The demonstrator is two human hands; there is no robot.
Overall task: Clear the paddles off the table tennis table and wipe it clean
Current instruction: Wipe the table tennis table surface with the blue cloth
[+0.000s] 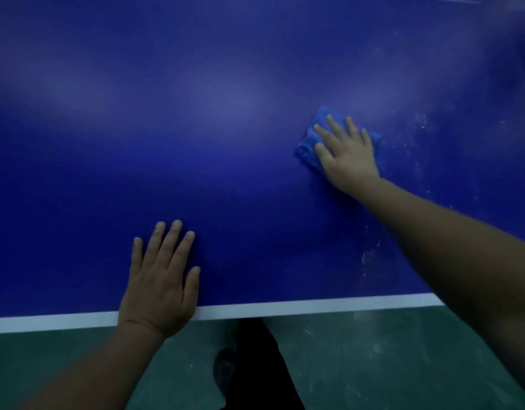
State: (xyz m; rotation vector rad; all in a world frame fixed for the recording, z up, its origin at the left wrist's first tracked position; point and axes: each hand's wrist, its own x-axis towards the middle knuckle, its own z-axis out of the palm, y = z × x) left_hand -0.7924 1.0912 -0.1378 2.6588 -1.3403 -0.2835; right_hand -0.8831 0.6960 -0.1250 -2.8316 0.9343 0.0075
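While the left hand (159,279) lay flat with straight fingers at about six o'clock on the blue desk (196,128), its heel over the white edge line (285,309), the right hand (347,152) pressed a crumpled blue cloth (307,149) down at about three o'clock, fingers spread and straight on top of it. Pale dusty specks (370,255) marked the desk near the right forearm. Below the edge lay green floor (373,365) and a dark shoe (224,368).
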